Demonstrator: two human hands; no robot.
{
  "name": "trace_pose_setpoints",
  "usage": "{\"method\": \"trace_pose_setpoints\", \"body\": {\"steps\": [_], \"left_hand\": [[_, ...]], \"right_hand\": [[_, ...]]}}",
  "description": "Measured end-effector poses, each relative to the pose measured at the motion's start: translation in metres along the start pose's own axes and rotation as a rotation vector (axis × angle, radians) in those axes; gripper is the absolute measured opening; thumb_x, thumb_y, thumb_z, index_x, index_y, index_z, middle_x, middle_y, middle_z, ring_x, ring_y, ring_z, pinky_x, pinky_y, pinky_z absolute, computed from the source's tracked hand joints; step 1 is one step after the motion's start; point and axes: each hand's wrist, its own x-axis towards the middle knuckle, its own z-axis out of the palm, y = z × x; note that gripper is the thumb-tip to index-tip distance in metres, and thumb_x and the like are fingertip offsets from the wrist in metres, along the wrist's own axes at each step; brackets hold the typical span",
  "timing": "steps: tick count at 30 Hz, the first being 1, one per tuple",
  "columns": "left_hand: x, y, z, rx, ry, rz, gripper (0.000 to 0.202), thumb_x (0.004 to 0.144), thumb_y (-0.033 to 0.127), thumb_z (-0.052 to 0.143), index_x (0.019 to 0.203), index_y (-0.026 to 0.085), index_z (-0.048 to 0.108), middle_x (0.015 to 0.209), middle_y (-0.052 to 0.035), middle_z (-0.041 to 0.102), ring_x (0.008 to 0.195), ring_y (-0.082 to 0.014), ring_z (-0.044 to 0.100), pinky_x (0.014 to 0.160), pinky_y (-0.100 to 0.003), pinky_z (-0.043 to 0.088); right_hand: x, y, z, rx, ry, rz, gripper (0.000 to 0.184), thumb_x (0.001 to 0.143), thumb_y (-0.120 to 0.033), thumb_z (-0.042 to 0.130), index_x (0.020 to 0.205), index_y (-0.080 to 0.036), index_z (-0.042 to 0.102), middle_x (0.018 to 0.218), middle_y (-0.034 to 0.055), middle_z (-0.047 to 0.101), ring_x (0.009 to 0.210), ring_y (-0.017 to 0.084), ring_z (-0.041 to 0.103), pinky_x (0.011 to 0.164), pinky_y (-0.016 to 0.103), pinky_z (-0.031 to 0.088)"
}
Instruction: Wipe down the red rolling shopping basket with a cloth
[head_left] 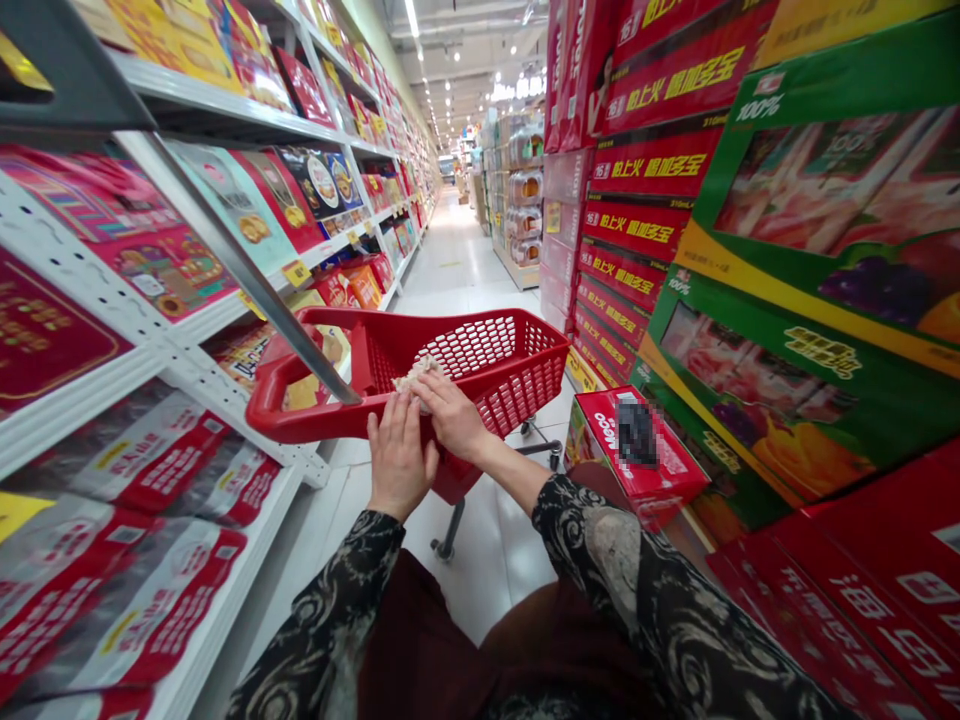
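A red plastic shopping cart [501, 392] stands before me, its basket showing holed walls and nothing inside. On the near rim, a crumpled whitish cloth [418, 372] lies under my fingers. My right hand [452, 412] presses the cloth to the rim, its fingers bent over it. Beside it, my left hand [400, 455] lies against the basket's near side with fingers stretched out, fingertips at the cloth's edge. A metal bar [255, 275] slants from the cart's rim to a dark grey handle [82, 65] at upper left.
White shelves [225, 95] with boxed and bagged goods line the left side. Stacked red drink cartons [637, 230] and green juice boxes [757, 370] rise on the right. A red box [600, 420] with a blurred dark item on top stands near my right forearm. The tiled aisle [457, 240] runs ahead.
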Motion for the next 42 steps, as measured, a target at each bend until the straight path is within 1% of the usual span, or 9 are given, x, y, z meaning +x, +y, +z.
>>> {"method": "trace_pose_setpoints", "body": {"steps": [4,9,12,17,20,28,34,38,42], "left_hand": [[0.015,-0.002,-0.002,0.05,-0.109,-0.021,0.062,0.077,0.02,0.047,0.136,0.004,0.035,0.143,-0.0212,0.036,0.137,-0.0302,0.025,0.112,-0.051,0.013],[0.019,-0.001,-0.002,0.077,-0.168,-0.053,0.06,0.076,0.02,0.047,0.133,0.005,0.041,0.141,-0.0194,0.041,0.135,-0.0324,0.027,0.112,-0.053,0.011],[0.021,0.003,-0.003,0.095,-0.157,-0.073,0.058,0.075,0.022,0.049,0.131,0.004,0.044,0.137,-0.021,0.044,0.132,-0.0345,0.031,0.11,-0.055,0.011],[0.023,0.003,-0.008,0.099,-0.159,-0.07,0.053,0.076,0.024,0.049,0.126,0.007,0.05,0.133,-0.0202,0.049,0.128,-0.0337,0.036,0.109,-0.055,0.014],[0.02,0.001,-0.012,0.107,-0.15,-0.077,0.05,0.076,0.024,0.051,0.123,0.01,0.053,0.132,-0.0197,0.05,0.127,-0.0337,0.038,0.108,-0.055,0.015],[0.014,0.0,-0.023,0.113,-0.154,-0.062,0.042,0.077,0.026,0.05,0.116,0.014,0.058,0.13,-0.018,0.052,0.125,-0.033,0.041,0.106,-0.056,0.017],[0.024,0.008,-0.014,0.059,-0.14,-0.089,0.047,0.073,0.025,0.051,0.12,0.018,0.056,0.132,-0.0151,0.052,0.126,-0.0338,0.039,0.106,-0.058,0.015],[0.036,0.014,-0.01,0.07,-0.183,-0.06,0.045,0.074,0.025,0.05,0.117,0.016,0.058,0.132,-0.016,0.051,0.126,-0.034,0.039,0.106,-0.057,0.017],[0.037,0.014,-0.029,0.007,-0.178,-0.014,0.045,0.078,0.024,0.046,0.121,0.015,0.054,0.129,-0.0143,0.054,0.122,-0.0288,0.045,0.108,-0.052,0.019]], "right_hand": [[-0.013,0.04,-0.02,-0.07,-0.022,0.123,0.042,0.082,-0.003,0.04,0.119,-0.011,0.057,0.128,0.0134,0.054,0.131,0.019,0.037,0.113,0.038,0.029],[-0.027,0.082,-0.048,-0.237,0.07,0.388,0.046,0.076,0.002,0.043,0.117,-0.012,0.058,0.131,0.0136,0.051,0.131,0.023,0.036,0.112,0.045,0.028],[-0.028,0.068,-0.038,-0.218,0.005,0.363,0.051,0.074,0.003,0.043,0.121,-0.01,0.055,0.132,0.0138,0.05,0.131,0.022,0.036,0.114,0.041,0.027],[-0.023,0.015,-0.004,-0.055,-0.057,0.186,0.056,0.077,0.002,0.038,0.13,-0.012,0.047,0.141,0.0101,0.042,0.137,0.016,0.025,0.116,0.038,0.022],[-0.023,0.001,0.001,-0.025,-0.074,0.122,0.052,0.08,0.0,0.038,0.13,-0.01,0.048,0.141,0.0109,0.042,0.138,0.016,0.024,0.116,0.036,0.022],[-0.034,0.013,0.003,-0.015,-0.056,0.084,0.053,0.086,-0.003,0.036,0.135,-0.021,0.042,0.146,0.0028,0.035,0.14,0.012,0.016,0.118,0.036,0.018],[-0.023,0.022,-0.004,0.02,-0.063,0.087,0.058,0.079,0.004,0.033,0.134,-0.015,0.044,0.143,0.0081,0.039,0.139,0.012,0.021,0.117,0.035,0.02],[-0.016,0.033,-0.013,0.034,-0.081,0.153,0.061,0.077,0.005,0.034,0.132,-0.018,0.046,0.139,0.0059,0.044,0.137,0.011,0.025,0.115,0.033,0.025],[-0.02,0.054,-0.023,0.038,-0.048,0.223,0.063,0.073,0.006,0.036,0.129,-0.018,0.049,0.136,0.006,0.046,0.136,0.013,0.028,0.116,0.035,0.024]]}}
